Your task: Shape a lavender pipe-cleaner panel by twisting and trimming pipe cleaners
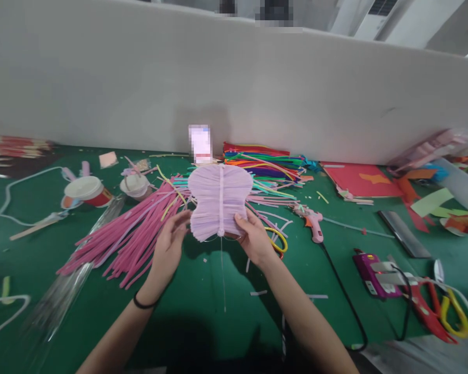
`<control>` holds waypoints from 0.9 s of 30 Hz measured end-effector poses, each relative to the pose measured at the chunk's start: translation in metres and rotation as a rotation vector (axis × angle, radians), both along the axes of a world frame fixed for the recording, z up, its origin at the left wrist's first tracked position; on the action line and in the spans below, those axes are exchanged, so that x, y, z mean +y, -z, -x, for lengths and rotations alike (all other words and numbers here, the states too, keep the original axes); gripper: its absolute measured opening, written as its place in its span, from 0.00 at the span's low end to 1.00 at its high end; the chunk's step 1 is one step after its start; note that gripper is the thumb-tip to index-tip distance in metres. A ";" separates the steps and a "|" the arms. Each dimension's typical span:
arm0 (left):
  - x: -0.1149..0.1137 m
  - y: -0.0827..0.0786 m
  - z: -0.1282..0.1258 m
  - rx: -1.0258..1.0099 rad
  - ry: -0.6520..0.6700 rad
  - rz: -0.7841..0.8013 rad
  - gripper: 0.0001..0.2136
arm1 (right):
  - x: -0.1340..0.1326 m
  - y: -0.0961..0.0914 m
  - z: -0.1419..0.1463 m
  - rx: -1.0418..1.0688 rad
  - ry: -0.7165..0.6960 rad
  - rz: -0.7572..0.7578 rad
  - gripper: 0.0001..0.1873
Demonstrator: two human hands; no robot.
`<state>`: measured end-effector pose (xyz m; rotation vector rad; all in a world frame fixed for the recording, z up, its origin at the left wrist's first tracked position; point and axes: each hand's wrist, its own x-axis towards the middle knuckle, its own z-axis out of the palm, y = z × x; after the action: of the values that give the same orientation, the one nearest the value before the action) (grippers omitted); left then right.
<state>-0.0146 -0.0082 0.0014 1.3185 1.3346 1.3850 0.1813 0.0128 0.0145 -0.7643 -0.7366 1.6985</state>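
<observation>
A lilac butterfly shape made of pipe cleaners [206, 200] is held up in front of me, with a thicker lilac strip down its middle. From its lower end a thin wire [223, 275] hangs down. My right hand [255, 236] grips the butterfly's lower right wing, thumb on the front and fingers behind. Beside the lower left wing is my left hand [171, 244], its fingers loosely bent and apart; whether a fingertip touches the edge I cannot tell. Behind the left hand lies a bundle of pink pipe cleaners [128, 234].
Multicoloured pipe cleaners [265, 161] lie at the back by a lit phone [200, 143]. A pink glue gun [314, 223] with a cord, yellow-handled scissors [278, 241], a purple power strip [374, 275] and red-and-yellow pliers [432, 306] are rightward. Paper cups [88, 189] stand left.
</observation>
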 end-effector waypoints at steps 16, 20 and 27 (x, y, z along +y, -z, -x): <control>-0.003 0.010 -0.027 -0.242 0.185 0.443 0.10 | -0.007 0.019 0.005 -0.040 0.037 -0.012 0.16; -0.002 0.011 -0.028 -0.128 0.156 0.388 0.08 | -0.007 0.021 0.007 -0.045 0.049 0.009 0.15; -0.001 0.015 -0.031 -0.291 0.177 0.437 0.10 | -0.010 0.018 0.008 -0.054 0.074 0.028 0.17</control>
<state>0.0166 -0.0096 -0.0138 0.8817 1.2029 1.0414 0.1733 0.0029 -0.0034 -0.8503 -0.7145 1.6299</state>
